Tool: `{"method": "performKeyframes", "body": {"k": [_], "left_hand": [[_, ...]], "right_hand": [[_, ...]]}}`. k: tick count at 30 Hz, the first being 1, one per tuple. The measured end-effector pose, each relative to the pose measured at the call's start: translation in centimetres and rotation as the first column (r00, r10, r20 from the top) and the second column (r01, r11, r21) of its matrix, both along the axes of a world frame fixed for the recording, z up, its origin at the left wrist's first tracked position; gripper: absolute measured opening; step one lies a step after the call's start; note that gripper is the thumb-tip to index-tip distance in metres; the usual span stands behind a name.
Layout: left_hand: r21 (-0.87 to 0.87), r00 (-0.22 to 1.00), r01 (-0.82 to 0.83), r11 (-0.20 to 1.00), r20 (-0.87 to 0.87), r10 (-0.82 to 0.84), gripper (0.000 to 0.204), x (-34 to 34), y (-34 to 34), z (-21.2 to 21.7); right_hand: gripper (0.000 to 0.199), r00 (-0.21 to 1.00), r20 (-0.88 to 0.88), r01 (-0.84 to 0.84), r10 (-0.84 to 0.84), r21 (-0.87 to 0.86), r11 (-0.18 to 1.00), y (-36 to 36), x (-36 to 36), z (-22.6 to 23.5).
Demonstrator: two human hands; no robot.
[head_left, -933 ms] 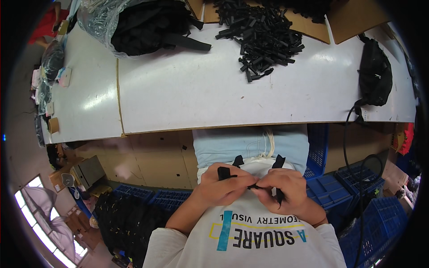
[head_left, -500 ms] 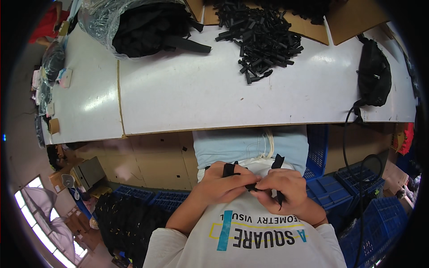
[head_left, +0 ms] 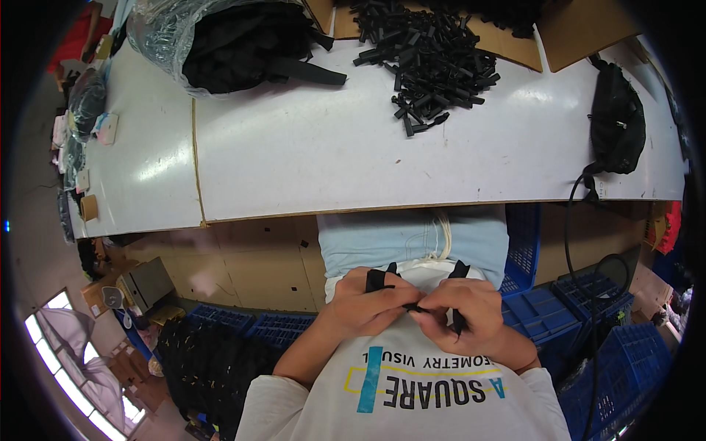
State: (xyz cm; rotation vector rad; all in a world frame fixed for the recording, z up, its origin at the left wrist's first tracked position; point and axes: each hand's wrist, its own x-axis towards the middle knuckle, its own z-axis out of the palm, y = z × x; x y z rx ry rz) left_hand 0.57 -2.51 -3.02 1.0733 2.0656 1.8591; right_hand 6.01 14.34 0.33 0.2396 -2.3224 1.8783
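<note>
Close in front of my body, my left hand [head_left: 364,303] and my right hand [head_left: 465,309] meet at the fingertips. Both are closed on a black strap [head_left: 376,280], which passes over the fingers of the left hand. A strap end [head_left: 460,269] sticks up above the right hand, and another piece hangs beneath its fingers. Pinched between the two hands is a small dark piece [head_left: 415,308]; the fingers cover most of it, so its kind cannot be told.
A white table [head_left: 294,162] spans the view ahead. On it lie a heap of small black plastic pieces [head_left: 437,70], a plastic bag with black straps [head_left: 243,51], cardboard flaps [head_left: 588,37] and a black pouch [head_left: 616,121]. Blue crates [head_left: 540,320] stand low at the right.
A strap end now shows above my left hand's fingers. The piece under my right hand has shifted slightly. Both hands stay almost in place.
</note>
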Motion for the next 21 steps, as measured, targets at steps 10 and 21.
{"method": "performKeyframes", "body": {"k": [10,21], "left_hand": [[-0.054,1.000,0.013,0.998,0.028,-0.011,0.026,-0.06,-0.11,-0.15],[-0.156,0.971,0.151,0.976,0.207,-0.117,0.016,-0.23,-0.91,-0.23]], "right_hand": [[0.020,0.992,0.127,0.002,0.003,-0.042,0.999,0.22,0.03,0.18],[0.010,0.861,0.491,-0.002,0.135,-0.261,0.965,1.01,-0.49,0.66]]}}
